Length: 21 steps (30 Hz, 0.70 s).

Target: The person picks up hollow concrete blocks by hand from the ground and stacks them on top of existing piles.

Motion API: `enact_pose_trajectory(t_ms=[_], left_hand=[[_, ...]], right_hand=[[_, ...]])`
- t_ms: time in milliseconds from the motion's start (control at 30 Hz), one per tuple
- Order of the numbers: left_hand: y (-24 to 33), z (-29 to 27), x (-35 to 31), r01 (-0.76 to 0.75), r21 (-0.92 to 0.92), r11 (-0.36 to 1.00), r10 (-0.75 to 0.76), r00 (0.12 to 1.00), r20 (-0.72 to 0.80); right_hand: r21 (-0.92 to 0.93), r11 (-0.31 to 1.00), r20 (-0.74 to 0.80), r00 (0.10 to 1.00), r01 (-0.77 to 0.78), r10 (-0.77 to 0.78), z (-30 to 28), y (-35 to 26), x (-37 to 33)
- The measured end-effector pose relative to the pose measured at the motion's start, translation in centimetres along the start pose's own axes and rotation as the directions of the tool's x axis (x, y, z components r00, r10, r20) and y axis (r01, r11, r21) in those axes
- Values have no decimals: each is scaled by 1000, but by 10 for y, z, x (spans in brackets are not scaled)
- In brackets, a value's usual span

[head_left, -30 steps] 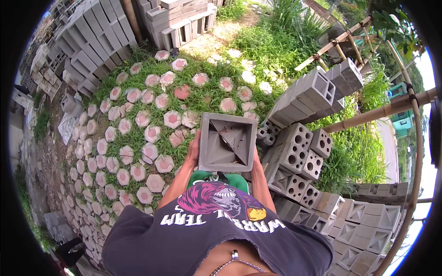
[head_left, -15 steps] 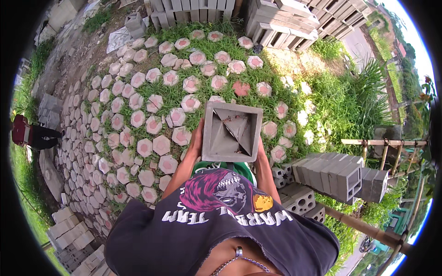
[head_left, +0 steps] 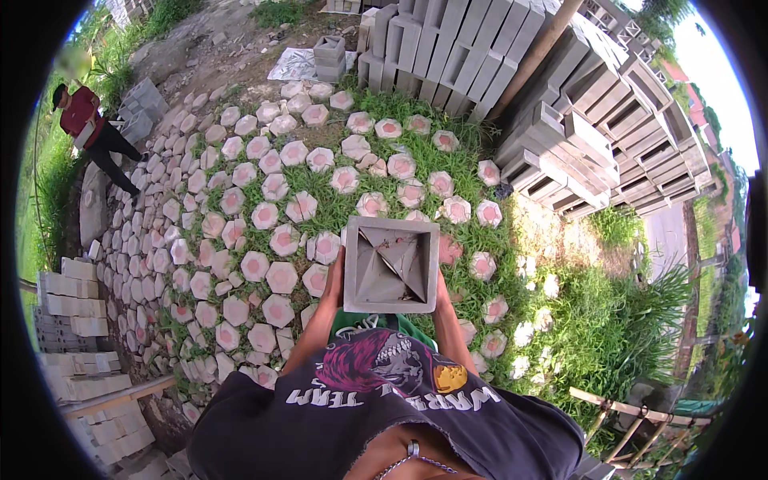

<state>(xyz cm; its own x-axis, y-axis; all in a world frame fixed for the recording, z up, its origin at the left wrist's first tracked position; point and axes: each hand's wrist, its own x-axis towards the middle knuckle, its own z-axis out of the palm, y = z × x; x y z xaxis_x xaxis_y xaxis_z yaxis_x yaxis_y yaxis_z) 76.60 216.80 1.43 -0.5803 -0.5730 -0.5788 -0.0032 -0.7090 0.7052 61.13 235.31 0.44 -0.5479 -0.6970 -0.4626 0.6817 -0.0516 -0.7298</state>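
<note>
A square grey concrete block (head_left: 392,266) is held up in front of my body. It has a thick rim, and a thin diagonal web with sloping faces fills its hollow. Dry leaf bits lie inside. Against its left side is my left hand (head_left: 338,272), and my right hand (head_left: 442,294) grips the opposite side. Most of the fingers are hidden by the block.
Hexagonal pavers (head_left: 282,277) with grass between them cover the ground ahead. Tall stacks of concrete blocks (head_left: 448,48) stand at the far side, with a wooden pole (head_left: 538,56) beside them. More blocks (head_left: 76,304) are piled left. A person (head_left: 92,132) in red stands far left.
My view has swung so that the far stacks and the person at left show more fully. The block stays between my hands, and the blocks at near right have left the view.
</note>
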Motion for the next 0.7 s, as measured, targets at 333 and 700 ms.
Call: enact_pose_trajectory(t_ms=[333, 700], left_hand=[[41, -15, 80, -92, -84, 992, 84, 992, -93], [190, -24, 253, -170, -85, 982, 157, 977, -142]], right_hand=[[26, 983, 94, 979, -182, 179, 32, -14, 126], [-49, 975, 65, 973, -217, 220, 142, -86, 324]])
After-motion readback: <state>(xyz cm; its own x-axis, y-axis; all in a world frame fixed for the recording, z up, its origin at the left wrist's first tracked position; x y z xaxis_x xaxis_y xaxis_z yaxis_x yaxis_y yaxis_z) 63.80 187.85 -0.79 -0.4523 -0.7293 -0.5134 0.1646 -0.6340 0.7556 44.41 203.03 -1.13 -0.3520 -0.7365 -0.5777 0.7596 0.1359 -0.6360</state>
